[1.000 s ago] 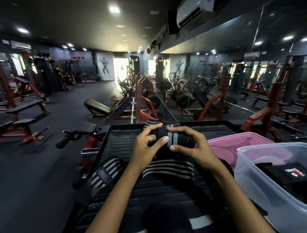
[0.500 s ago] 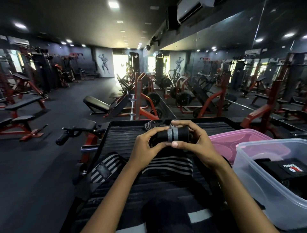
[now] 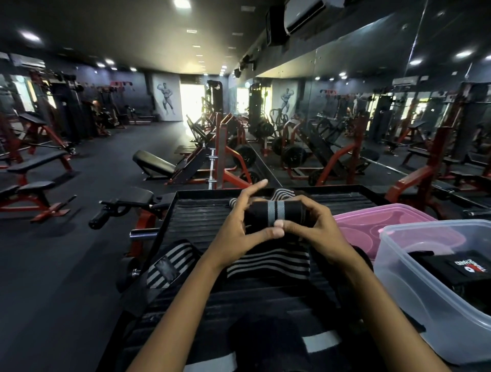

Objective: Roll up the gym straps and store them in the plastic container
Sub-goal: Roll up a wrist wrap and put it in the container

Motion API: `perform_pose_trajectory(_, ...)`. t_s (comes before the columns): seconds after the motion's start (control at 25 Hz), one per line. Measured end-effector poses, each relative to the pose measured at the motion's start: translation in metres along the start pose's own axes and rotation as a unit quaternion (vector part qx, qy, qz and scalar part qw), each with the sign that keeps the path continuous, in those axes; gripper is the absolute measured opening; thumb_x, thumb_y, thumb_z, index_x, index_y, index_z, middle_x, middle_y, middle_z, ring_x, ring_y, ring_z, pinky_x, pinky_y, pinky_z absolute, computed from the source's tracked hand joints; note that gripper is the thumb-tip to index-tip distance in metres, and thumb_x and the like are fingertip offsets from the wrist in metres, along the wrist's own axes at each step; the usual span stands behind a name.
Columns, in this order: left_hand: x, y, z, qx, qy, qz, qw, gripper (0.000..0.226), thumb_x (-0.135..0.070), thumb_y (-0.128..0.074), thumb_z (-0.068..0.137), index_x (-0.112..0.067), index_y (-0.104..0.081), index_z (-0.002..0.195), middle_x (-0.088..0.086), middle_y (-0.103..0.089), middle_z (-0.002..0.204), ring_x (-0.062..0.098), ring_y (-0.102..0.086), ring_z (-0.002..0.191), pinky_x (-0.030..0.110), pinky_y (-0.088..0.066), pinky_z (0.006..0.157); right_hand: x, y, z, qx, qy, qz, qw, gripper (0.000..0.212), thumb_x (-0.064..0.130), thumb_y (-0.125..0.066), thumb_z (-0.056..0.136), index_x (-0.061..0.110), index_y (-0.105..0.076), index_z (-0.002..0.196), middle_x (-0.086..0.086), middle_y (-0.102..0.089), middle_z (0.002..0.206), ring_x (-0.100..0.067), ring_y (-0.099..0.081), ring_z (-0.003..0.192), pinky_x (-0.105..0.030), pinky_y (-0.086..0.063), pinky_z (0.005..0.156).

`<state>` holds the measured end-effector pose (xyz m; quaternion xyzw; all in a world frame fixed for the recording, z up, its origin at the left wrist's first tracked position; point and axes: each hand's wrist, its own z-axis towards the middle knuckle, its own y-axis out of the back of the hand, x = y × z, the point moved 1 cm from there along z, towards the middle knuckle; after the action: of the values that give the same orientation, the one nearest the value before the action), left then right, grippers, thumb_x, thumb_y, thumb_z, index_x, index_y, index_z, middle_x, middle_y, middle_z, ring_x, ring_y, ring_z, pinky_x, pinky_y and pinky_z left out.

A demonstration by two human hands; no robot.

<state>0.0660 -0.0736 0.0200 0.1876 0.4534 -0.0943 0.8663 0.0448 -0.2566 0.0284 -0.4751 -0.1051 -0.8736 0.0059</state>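
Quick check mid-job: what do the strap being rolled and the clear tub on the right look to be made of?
Rolled strap: likely woven elastic fabric, matte black with grey stripes, curling softly in both hands. Clear tub: seemingly translucent plastic, smooth and slightly frosted; contents show through its wall.

Two bare forearms — no sleeves, watch or rings visible — ending in the left hand (image 3: 233,233) and right hand (image 3: 316,233), nails short.

Setting: a commercial gym, indoors. Red-framed weight benches (image 3: 34,170) are standing in rows on dark rubber flooring (image 3: 101,148). Plate-loaded machines (image 3: 239,159) are lining a wall mirror (image 3: 372,106), which is reflecting them. A bodybuilder poster (image 3: 166,97) is hanging on the far wall. Recessed ceiling lights (image 3: 183,3) are shining overhead.
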Motion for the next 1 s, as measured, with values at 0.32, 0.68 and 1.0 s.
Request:
perform_pose_trajectory(0.32,0.008,-0.015,-0.004,0.006,0.005,0.023,1.0,0.053,-0.013,-0.072,0.084,-0.03,-0.038,0.121,-0.004,-0.056,0.121,0.009,-0.057,0.115,0.035,-0.045,0.104,-0.001,-0.02,-0.006,-0.02,-0.11,-0.035,0.993,0.037,0.042,-0.047,0.094,0.02,-0.057,0.122,0.007,-0.064,0.115,-0.005,-0.059,0.11,-0.008,-0.044,0.083)
perform_pose_trajectory(0.68,0.006,-0.008,-0.001,-0.058,0.058,-0.022,0.996,0.04,-0.045,-0.072,0.079,-0.028,-0.058,0.111,-0.005,-0.071,0.105,0.009,-0.067,0.1,0.033,-0.052,0.088,0.002,-0.002,-0.003,0.054,0.007,-0.062,0.997,0.051,-0.003,-0.077,0.073,0.009,-0.06,0.12,-0.001,-0.065,0.12,-0.015,-0.062,0.114,-0.027,-0.048,0.096)
perform_pose_trajectory(1.0,0.009,-0.001,0.0,-0.019,-0.017,-0.043,0.999,0.059,-0.005,-0.08,0.074,-0.023,-0.056,0.124,0.001,-0.062,0.123,0.016,-0.06,0.117,0.035,-0.05,0.097,-0.003,-0.004,-0.003,-0.046,-0.06,0.013,0.997,0.03,0.032,-0.073,0.076,0.011,-0.067,0.097,-0.001,-0.069,0.091,-0.012,-0.065,0.086,-0.032,-0.048,0.079)
